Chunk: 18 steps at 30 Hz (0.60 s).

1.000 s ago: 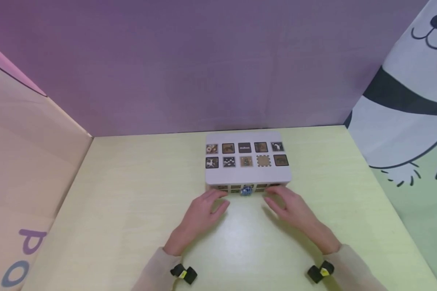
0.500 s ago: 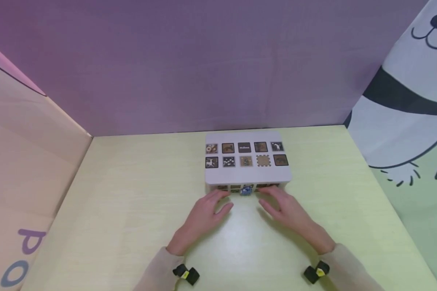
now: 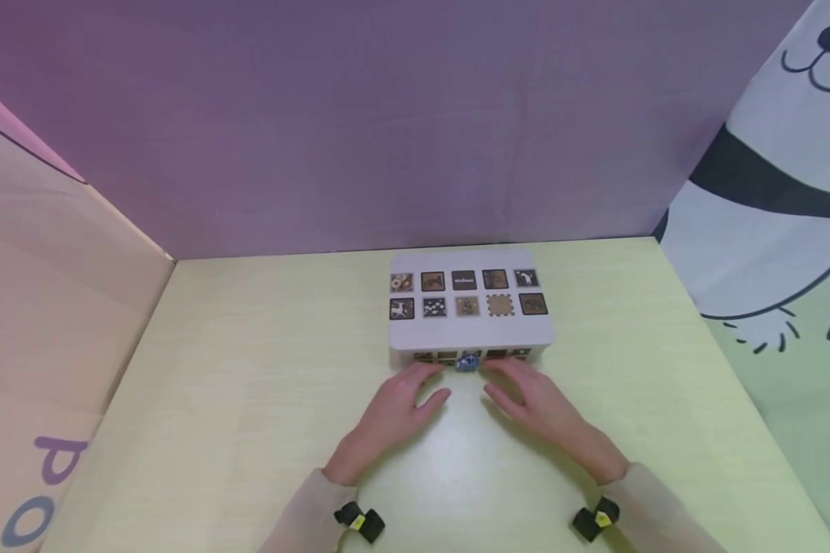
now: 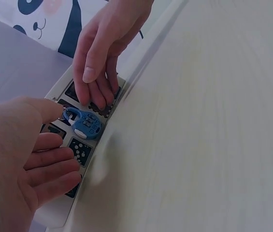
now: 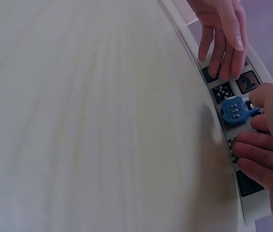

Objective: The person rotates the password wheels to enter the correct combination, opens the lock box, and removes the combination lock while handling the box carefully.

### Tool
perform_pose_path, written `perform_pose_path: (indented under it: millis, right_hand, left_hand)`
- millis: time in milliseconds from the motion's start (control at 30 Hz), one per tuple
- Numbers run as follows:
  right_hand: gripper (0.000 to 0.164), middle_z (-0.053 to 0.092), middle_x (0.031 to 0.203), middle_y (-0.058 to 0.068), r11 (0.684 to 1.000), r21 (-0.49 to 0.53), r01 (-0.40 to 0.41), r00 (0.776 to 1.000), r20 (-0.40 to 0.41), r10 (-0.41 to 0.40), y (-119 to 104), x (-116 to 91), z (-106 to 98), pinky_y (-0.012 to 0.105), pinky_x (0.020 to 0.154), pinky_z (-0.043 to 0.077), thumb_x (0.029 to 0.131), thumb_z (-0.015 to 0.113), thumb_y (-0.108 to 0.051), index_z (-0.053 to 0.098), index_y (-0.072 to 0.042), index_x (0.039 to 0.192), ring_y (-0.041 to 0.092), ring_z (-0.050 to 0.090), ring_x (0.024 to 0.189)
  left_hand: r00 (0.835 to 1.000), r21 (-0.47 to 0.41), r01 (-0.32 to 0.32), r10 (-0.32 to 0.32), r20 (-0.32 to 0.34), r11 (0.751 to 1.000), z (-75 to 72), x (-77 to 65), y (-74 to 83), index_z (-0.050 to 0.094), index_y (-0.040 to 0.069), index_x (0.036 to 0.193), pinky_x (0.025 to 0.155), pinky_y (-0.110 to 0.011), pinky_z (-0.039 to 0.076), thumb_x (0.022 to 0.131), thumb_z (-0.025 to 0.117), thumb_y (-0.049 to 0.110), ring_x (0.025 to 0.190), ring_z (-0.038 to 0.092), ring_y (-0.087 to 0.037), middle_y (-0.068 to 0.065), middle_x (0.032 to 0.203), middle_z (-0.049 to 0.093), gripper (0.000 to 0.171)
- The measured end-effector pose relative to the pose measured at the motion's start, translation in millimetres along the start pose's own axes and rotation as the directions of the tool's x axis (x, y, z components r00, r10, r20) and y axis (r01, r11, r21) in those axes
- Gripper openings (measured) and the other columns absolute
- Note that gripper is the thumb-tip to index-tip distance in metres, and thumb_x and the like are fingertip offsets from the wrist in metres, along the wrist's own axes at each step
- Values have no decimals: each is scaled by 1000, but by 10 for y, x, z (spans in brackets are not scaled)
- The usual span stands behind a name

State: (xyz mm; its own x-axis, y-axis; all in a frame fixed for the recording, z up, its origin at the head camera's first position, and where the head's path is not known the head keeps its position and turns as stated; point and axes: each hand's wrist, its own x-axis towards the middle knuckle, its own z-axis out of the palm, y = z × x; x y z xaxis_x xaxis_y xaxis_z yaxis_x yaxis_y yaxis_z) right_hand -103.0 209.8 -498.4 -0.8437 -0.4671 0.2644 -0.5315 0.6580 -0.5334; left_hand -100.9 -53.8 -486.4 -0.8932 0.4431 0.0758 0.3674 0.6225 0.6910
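Note:
A white box [image 3: 470, 332] with rows of small dark and brown square pictures stands on the table. On its front hangs a small blue combination padlock [image 4: 86, 124], its number dials visible in both wrist views. My left hand [image 3: 396, 409] is just left of the padlock, fingers loosely bent and close to the box front. My right hand [image 3: 541, 405] mirrors it on the right side. Neither hand grips anything. In the right wrist view the padlock [image 5: 236, 110] lies between the two hands; whether a fingertip touches it I cannot tell.
The pale wooden table [image 3: 263, 369] reaches to a purple back wall [image 3: 360, 138]. A beige panel [image 3: 34, 307] borders the left, and a panel with a cartoon bear [image 3: 775, 253] the right. Each wrist wears a black device.
Both hands have moved inward along the box front, toward the padlock from either side. The box and padlock have stayed in place.

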Motion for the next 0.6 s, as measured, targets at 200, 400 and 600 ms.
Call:
perform_pose_path:
  millis: [200, 400, 600]
  right_hand:
    - [42, 67, 131, 15, 1000, 4, -16, 1000, 10, 16, -18, -1, 19, 54, 107, 52, 98, 69, -18, 60, -1, 136, 35, 65, 120]
    - [44, 66, 132, 17, 1000, -6, -10, 1000, 9, 10, -21, 10, 30, 56, 107, 52, 98, 69, -18, 59, -1, 137, 37, 64, 121]
    - [45, 66, 132, 18, 1000, -9, 1, 1000, 3, -1, -25, 21, 37, 56, 106, 53, 97, 70, -18, 59, 0, 137, 38, 64, 121]
  left_hand:
    - [999, 17, 22, -23, 24, 1000, 4, 17, 15, 57, 8, 144, 113, -46, 49, 104, 59, 39, 131, 60, -28, -10, 143, 61, 50]
    - [999, 32, 13, -15, 38, 999, 23, 25, 19, 56, 7, 145, 115, -47, 47, 105, 58, 40, 134, 57, -30, -12, 146, 59, 52]
    - [999, 23, 1, -2, 38, 1000, 26, 35, 30, 55, 7, 146, 115, -48, 47, 105, 58, 40, 135, 57, -30, -12, 147, 59, 53]
